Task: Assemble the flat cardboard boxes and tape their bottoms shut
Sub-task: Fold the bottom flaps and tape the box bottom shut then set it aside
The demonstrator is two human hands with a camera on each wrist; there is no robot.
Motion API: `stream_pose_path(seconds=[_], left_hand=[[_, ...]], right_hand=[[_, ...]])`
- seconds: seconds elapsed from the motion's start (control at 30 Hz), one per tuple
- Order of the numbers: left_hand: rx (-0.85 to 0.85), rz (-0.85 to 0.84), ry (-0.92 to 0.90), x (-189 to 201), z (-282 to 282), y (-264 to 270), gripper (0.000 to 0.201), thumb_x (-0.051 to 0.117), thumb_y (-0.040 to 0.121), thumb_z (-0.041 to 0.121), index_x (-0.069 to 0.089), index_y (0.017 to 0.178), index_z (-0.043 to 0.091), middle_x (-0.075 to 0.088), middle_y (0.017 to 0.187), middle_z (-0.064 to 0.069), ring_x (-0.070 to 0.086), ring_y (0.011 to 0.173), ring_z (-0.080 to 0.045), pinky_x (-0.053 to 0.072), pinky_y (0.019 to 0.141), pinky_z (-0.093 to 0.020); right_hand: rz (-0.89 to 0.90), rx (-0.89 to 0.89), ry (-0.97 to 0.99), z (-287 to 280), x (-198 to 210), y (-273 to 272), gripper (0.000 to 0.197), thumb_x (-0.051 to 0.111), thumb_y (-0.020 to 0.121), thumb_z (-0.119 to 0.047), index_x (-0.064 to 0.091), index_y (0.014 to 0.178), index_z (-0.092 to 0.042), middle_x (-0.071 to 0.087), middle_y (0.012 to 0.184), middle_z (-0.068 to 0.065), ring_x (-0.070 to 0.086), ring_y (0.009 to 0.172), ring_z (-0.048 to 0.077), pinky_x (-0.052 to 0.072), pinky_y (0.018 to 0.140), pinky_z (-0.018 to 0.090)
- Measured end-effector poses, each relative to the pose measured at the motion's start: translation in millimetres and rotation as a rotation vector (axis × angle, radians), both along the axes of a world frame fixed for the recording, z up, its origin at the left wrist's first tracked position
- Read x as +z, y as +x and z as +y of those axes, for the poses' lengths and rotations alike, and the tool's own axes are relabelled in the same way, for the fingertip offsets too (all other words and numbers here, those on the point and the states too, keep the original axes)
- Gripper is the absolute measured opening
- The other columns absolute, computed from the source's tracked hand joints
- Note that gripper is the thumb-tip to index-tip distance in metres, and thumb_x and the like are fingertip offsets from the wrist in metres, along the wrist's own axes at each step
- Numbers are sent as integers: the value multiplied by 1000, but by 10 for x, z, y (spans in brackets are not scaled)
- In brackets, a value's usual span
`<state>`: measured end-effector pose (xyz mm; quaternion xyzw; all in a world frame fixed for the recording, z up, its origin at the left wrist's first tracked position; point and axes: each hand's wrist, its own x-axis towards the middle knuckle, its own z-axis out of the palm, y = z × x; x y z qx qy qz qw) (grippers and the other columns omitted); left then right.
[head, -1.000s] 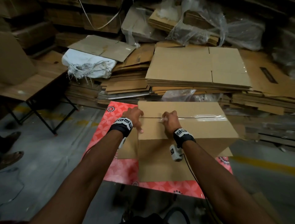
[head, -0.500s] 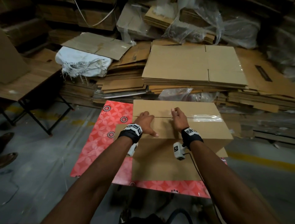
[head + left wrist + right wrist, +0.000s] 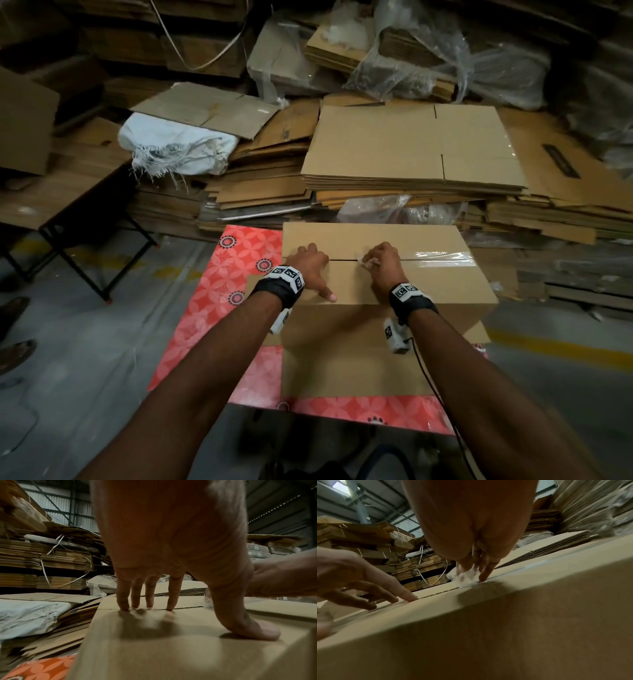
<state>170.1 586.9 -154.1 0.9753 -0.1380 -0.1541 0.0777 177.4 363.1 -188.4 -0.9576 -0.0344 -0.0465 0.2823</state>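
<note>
At frame centre, the left hand [image 3: 310, 265] presses spread fingers [image 3: 135, 600] on the cardboard box [image 3: 363, 349] flaps, steadying them; the right hand [image 3: 382, 262] pinches crumpled clear tape [image 3: 464, 578] at the seam [image 3: 187, 607].

A warehouse or packing store: bundles of flattened cardboard cartons [image 3: 414, 150] lie stacked on a grey concrete floor [image 3: 85, 359] with a yellow painted line [image 3: 555, 346], beneath a corrugated metal roof [image 3: 376, 504] on steel trusses.
</note>
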Motion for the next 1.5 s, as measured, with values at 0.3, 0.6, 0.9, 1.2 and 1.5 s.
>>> stream_pose_path(seconds=[0.3,0.6,0.9,1.2,1.5], left_hand=[[8,27,17,49,-49,6,99,89,55,68,53,134,19,44,135,-9,42,125,-34,43,91,-46],[-115,-2,-26,153,-317,-42,109,89,58,64,45,147,19,40,148,-12,38,136,-36,44,104,-51],[-200,-10,53,89,-391,-95,121,88,48,69,41,151,26,34,155,-8,38,137,-35,43,107,-51],[-170,7,190,329,34,76,120,97,37,56,49,145,31,45,141,3,54,119,-27,47,89,-38],[-71,47,-12,239,-121,224,86,77,68,76,58,135,27,51,137,-7,53,122,-32,48,95,-44]], right_hand=[[57,-83,23,2,78,50,6,75,86,-4,71,83,-7,62,104,11,62,91,27,51,81,29],[21,-75,52,-23,199,17,8,73,84,-6,66,86,-4,70,91,15,65,85,32,56,76,39],[113,-64,57,-63,186,11,27,68,86,-7,49,104,-10,65,97,13,66,85,32,58,75,44],[131,92,90,94,192,118,38,73,87,-12,63,124,-8,54,109,10,57,105,30,40,83,26],[188,-87,772,-2,218,90,16,52,92,-15,64,82,-18,68,89,9,60,81,24,51,77,42]])
